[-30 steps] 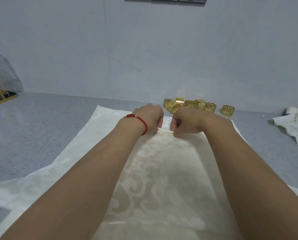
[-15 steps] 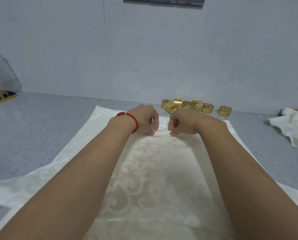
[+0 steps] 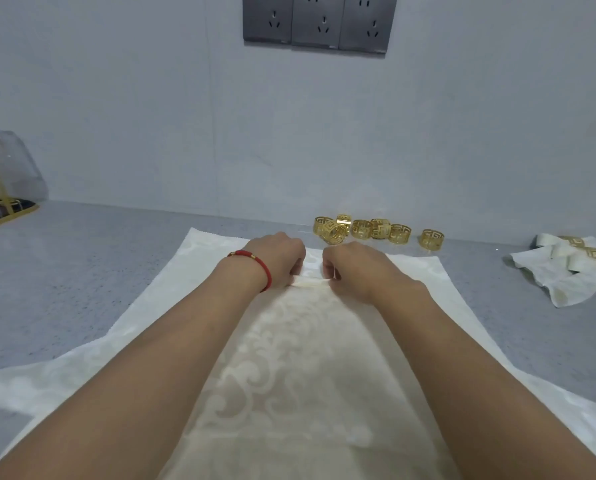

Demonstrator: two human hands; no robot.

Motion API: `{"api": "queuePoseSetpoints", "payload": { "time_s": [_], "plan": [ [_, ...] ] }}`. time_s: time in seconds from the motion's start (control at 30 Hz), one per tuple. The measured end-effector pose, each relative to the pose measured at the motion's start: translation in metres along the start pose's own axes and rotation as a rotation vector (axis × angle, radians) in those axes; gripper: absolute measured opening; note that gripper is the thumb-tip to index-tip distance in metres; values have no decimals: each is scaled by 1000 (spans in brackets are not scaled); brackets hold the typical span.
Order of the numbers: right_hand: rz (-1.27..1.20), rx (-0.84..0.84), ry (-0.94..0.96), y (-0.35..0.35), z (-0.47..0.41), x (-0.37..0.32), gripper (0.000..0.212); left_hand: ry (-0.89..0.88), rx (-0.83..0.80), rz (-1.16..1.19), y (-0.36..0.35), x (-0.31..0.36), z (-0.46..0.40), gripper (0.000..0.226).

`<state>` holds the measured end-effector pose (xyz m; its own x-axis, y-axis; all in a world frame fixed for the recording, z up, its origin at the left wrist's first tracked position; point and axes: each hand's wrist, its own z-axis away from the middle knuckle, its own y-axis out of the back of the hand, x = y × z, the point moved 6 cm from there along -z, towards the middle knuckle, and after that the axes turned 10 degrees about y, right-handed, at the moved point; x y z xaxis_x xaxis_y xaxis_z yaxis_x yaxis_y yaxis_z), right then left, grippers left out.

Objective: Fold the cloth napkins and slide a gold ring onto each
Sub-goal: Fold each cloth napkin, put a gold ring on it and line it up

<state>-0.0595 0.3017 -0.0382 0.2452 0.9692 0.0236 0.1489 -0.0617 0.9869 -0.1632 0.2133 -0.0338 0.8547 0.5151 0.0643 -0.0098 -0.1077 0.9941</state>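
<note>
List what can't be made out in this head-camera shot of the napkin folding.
- Fingertips of the left hand and right hand: curled under, so the exact grip on the pinched pleat is hidden.
- Napkin: its middle is covered by both forearms, its near part cut by the bottom edge.
- Finished napkins: cut by the right edge, count unclear.
- Gold rings: overlapping, exact number uncertain.
- Clear case: cut by the left edge.

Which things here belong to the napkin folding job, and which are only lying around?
Belong: cloth napkin pinched by both hands, left and right; loose gold rings; finished napkins with rings.

Lying about: clear stand with gold frame; wall sockets.
</note>
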Motion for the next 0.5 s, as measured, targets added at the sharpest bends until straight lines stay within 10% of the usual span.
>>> {"api": "queuePoseSetpoints", "payload": {
  "time_s": [0.17,0.5],
  "plan": [
    [141,53,135,-3,24,-9,21,-88,33,-125,-1,10,21,34],
    [-286,373,-174,-26,51,15,17,75,281,407,-21,-29,34,10]
  ]
}}
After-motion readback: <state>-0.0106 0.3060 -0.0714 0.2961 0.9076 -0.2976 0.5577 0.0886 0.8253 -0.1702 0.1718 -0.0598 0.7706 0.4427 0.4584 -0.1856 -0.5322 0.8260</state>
